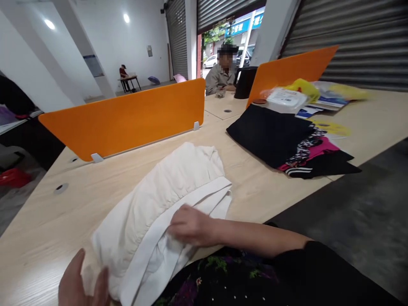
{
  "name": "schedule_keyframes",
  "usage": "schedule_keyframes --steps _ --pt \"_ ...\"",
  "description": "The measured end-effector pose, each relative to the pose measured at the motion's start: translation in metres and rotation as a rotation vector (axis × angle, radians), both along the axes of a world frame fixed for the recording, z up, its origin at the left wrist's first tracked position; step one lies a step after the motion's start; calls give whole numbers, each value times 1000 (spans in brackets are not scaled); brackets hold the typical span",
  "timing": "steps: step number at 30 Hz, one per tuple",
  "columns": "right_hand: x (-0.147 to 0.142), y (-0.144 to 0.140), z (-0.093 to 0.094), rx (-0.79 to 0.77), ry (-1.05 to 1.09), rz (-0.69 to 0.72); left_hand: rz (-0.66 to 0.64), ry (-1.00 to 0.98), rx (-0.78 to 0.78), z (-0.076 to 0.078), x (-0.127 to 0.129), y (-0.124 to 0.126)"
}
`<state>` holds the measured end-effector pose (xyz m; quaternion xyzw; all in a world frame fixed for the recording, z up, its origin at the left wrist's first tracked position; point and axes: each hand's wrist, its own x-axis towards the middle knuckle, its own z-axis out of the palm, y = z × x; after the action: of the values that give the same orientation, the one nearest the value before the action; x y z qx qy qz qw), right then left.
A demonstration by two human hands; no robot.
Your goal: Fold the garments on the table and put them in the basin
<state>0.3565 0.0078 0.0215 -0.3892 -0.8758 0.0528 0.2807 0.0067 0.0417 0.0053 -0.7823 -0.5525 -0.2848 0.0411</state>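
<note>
A cream-white garment [172,182] with gathered cloth and a wide flat waistband [188,202] lies spread at a slant on the wooden table. My right hand [191,225] rests over the band near its middle, fingers curled on the cloth; the fingertips are partly hidden and slightly blurred. At the bottom left, my left hand [81,280] is beside the garment's near left end, thumb and fingers apart. The bottom of the frame cuts off part of that hand.
Folded dark clothes [270,136] lie at the right, with a white plastic container [287,100] and yellow bags behind them. Orange dividers [134,121] stand along the table [41,212]. A person [219,78] sits across; another [124,76] is at a far table.
</note>
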Motion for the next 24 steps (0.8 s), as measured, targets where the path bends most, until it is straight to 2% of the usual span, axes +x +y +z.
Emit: schedule_keyframes --steps 3,5,7,9,13,15,17,21,23,24 --pt "46 -1 -8 -1 -47 -473 -335 242 112 12 20 -7" --pt "79 -2 -14 -130 -75 -648 -497 418 97 10 32 -12" --pt "105 -4 -16 -252 -91 -651 -558 523 34 3 37 -16" --pt "119 -6 -13 -314 -117 -635 -556 524 -24 -4 37 -18" --pt "125 0 1 -336 -231 -751 -582 375 -90 -5 29 -14" --pt "125 10 8 -337 -142 -773 -604 283 -198 2 28 -7" --pt "123 28 17 -339 106 -762 -533 146 -334 11 31 1" --pt "92 82 48 -265 782 -654 -185 -299 -499 35 40 21" --pt "61 112 69 -260 1027 -470 -46 -593 -493 47 42 31" --pt "43 125 79 -268 1072 -347 11 -728 -462 52 41 37"
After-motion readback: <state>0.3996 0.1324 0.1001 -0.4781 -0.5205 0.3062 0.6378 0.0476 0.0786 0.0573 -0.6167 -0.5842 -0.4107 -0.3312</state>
